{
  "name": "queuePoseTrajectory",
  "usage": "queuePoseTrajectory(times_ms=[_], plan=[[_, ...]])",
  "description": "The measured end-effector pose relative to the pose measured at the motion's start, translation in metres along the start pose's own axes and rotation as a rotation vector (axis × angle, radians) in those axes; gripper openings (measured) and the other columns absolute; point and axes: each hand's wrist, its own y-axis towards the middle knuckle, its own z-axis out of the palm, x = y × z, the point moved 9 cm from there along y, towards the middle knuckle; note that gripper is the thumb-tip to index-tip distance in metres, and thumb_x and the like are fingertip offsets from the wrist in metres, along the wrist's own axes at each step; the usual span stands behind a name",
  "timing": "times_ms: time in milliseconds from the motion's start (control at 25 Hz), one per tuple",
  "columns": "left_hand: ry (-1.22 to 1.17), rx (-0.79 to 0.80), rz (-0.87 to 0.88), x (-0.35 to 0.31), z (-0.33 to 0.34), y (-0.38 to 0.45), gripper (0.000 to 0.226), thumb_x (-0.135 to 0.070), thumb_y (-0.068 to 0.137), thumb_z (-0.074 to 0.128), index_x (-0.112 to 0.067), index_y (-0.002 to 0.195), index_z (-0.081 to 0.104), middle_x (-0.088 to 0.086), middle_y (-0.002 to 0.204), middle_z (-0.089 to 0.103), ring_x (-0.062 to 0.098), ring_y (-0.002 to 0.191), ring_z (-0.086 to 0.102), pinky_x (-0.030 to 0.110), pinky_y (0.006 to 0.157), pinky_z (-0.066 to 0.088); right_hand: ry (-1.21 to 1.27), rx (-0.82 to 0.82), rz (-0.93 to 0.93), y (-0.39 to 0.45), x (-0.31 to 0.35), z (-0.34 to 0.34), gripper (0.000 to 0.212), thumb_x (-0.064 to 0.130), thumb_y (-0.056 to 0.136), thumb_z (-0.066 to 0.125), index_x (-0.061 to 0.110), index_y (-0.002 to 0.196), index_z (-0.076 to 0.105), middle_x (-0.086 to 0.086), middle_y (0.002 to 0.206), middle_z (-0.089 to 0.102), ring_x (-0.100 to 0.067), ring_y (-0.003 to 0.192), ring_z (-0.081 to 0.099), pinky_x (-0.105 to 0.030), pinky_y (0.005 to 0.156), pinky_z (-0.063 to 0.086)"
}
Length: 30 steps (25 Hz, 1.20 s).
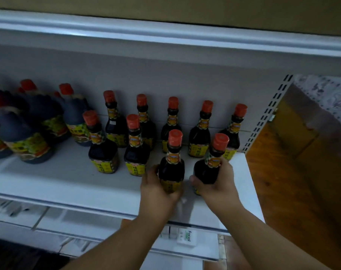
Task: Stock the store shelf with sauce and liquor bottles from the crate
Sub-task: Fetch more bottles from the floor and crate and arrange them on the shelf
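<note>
Gripping one sauce bottle each, both hands work at the front right of the white shelf (pixel 68 178). Left hand (pixel 156 189) wraps its fingers round the lower body of the left-held bottle (pixel 171 164), thumb on the bottle's left side. Right hand (pixel 216 180) curls round the body of the right-held bottle (pixel 212 162), thumb in front, fingers behind. Both bottles upright, bases at or on the shelf near its front edge; contact with the surface hidden by the hands. The two stand just beside each other, not touching.

Bottles: dark liquid inside, filled to the neck, red caps, yellow labels.

Count of small square-shouldered bottles: 9 total. Back row of five (pixel 200 133) against the rear panel, middle row of two (pixel 135 149) left of the hands, plus the 2 held.

Larger round jugs (pixel 35 133) at far left of the same shelf: dark liquid, red caps, green-yellow labels; at least 5 caps visible, group blurred and cut by the frame edge, exact count unclear.

Lower shelf below: a white box marked "Facial" (pixel 187 238) just under the shelf lip, other items too blurred to name. Slotted metal upright (pixel 267 114) at the shelf's right end, brown wooden floor (pixel 302 191) beyond it.
</note>
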Motion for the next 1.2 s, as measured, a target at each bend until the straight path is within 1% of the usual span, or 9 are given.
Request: queuePoseTrajectory(times_ms=[120,240,360,480,560,680,920,1040,1200], plan=[[0.044,0.022,-0.040,0.010,0.003,0.005,0.070,-0.034,0.068,0.084,-0.021,0.129,0.051,0.001,0.116,0.059,0.015,0.092,0.058,0.016,0.067,0.040,-0.064,-0.024,-0.021,0.005,0.000,0.007,0.052,0.036,0.060,0.086,0.038,0.100,0.052,0.004,0.097,0.061,-0.014,0.094,0.061,-0.040,0.076,0.056],[0.094,0.036,0.010,0.006,0.002,0.011,0.070,-0.033,0.074,0.081,-0.019,0.135,0.048,0.004,0.120,0.056,0.021,0.102,0.057,0.021,0.075,0.039,-0.008,-0.037,-0.002,0.014,0.007,0.017,0.053,0.026,0.062,0.090,0.033,0.101,0.055,0.009,0.095,0.064,0.001,0.088,0.061,-0.027,0.071,0.053],[0.117,0.098,-0.071,0.013,0.006,0.021,0.070,-0.039,0.078,0.076,-0.022,0.137,0.044,0.003,0.127,0.053,0.024,0.112,0.055,0.028,0.081,0.043,-0.023,-0.127,0.124,-0.003,-0.002,0.015,0.058,0.027,0.064,0.090,0.026,0.110,0.055,0.015,0.098,0.060,0.010,0.091,0.058,-0.014,0.075,0.048],[0.042,0.122,-0.054,0.019,0.004,0.015,0.065,-0.032,0.082,0.069,-0.025,0.140,0.041,0.003,0.127,0.055,0.023,0.108,0.060,0.034,0.085,0.053,-0.160,-0.277,0.274,-0.053,-0.012,0.010,0.045,0.036,0.080,0.076,0.023,0.115,0.052,0.006,0.102,0.057,-0.014,0.096,0.059,-0.026,0.076,0.048],[-0.039,0.127,-0.054,0.027,-0.002,0.006,0.062,-0.016,0.082,0.059,-0.026,0.141,0.042,0.001,0.128,0.056,0.019,0.112,0.059,0.038,0.090,0.053,-0.148,-0.169,0.248,-0.069,-0.008,0.038,0.027,0.032,0.090,0.063,0.024,0.113,0.053,0.006,0.100,0.056,-0.018,0.094,0.059,-0.028,0.076,0.047],[-0.079,0.219,-0.010,0.031,-0.001,-0.001,0.068,-0.005,0.080,0.049,-0.027,0.143,0.042,-0.005,0.137,0.053,0.011,0.124,0.052,0.037,0.101,0.049,-0.068,0.021,0.192,-0.062,-0.004,0.084,0.039,0.025,0.093,0.052,0.027,0.132,0.049,0.006,0.122,0.057,-0.014,0.109,0.057,-0.033,0.089,0.050],[-0.122,0.313,-0.004,0.029,0.007,0.010,0.076,0.005,0.082,0.048,-0.019,0.152,0.030,0.005,0.146,0.043,0.008,0.125,0.049,0.019,0.100,0.044,-0.012,0.061,0.290,-0.042,-0.008,0.101,0.057,0.014,0.091,0.050,0.034,0.143,0.041,0.004,0.129,0.059,-0.019,0.110,0.059,-0.028,0.082,0.045],[-0.157,0.326,-0.066,0.036,0.006,0.012,0.076,0.010,0.084,0.047,-0.018,0.152,0.030,0.003,0.147,0.042,-0.014,0.104,0.049,-0.002,0.082,0.038,0.001,0.037,0.327,-0.040,-0.006,0.104,0.058,0.019,0.089,0.050,0.036,0.143,0.041,0.003,0.130,0.059,-0.020,0.110,0.060,-0.030,0.085,0.048],[-0.199,0.316,-0.077,0.039,0.002,0.011,0.075,0.013,0.084,0.045,-0.019,0.151,0.032,0.001,0.144,0.043,0.001,0.116,0.048,-0.003,0.083,0.037,-0.014,0.041,0.307,-0.044,-0.001,0.107,0.059,0.027,0.083,0.045,0.036,0.141,0.043,0.001,0.129,0.060,-0.019,0.110,0.060,-0.034,0.086,0.051]])
